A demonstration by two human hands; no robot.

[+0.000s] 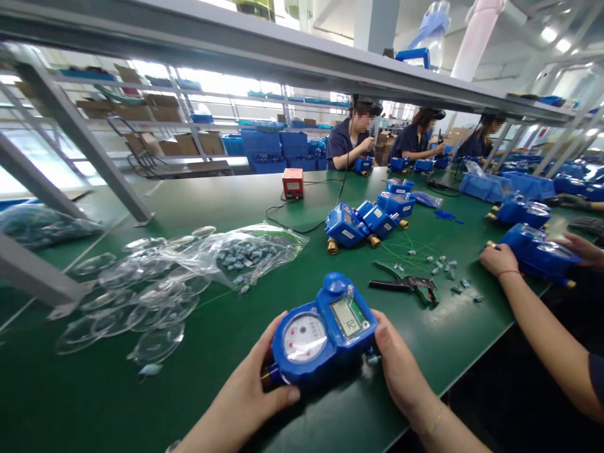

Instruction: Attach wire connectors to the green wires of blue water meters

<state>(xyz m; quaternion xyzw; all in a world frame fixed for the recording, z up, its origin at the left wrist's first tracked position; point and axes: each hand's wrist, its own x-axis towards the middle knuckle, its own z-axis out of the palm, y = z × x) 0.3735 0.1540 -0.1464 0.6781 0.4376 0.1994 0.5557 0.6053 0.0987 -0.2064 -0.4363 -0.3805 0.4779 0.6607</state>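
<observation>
Close to the near edge of the green table (108, 402), a blue meter (325, 333) sits between two hands. Its round dial and small grey screen face up. The left hand (257, 377) has its fingers curled around the dial end. The right hand (401, 368) holds the screen end, thumb on the side; its other fingers are hidden. I cannot tell if the meter's bottom touches the table. Just past it lie black pliers (389, 285). To the left are clear round pieces (158, 343) and a see-through bag (283, 242) of little grey-blue bits. More blue meters (346, 225) stand farther back, near a red box (293, 184).
</observation>
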